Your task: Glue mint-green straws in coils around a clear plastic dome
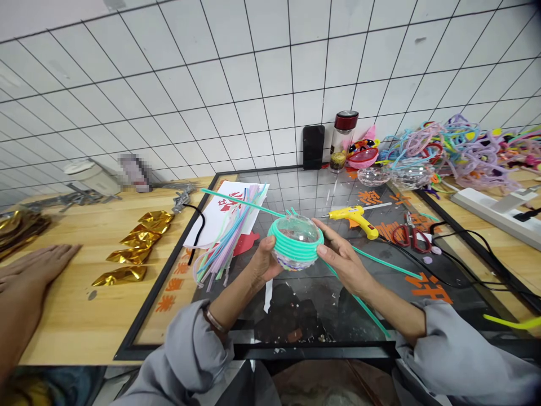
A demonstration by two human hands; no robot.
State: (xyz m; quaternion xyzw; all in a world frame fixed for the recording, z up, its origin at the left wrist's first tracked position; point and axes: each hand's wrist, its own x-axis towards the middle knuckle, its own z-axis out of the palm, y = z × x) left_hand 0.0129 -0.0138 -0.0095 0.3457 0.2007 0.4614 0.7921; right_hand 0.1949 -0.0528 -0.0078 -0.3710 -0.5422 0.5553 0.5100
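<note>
Between my two hands is a clear faceted plastic bowl [297,262], its upper wall wrapped in several rings of turquoise pipe cleaner [296,246]. My left hand [265,260] grips the bowl's left side, thumb against the rings. My right hand [340,254] closes on the right side, its thumb also on the rings. Long turquoise pipe cleaner ends stick out to the upper left and lower right. Left of the bowl, a bundle of pastel pipe cleaners [232,231] rests on white paper [203,228]. A yellow glue gun [354,216] lies beyond my right hand.
Red-handled scissors [411,237] and black cables lie at right, near a white power strip [494,211]. A phone [313,148] and a glass bottle [342,141] stand by the wall. Gold foil pieces [139,242] and another person's hand [40,268] are at left.
</note>
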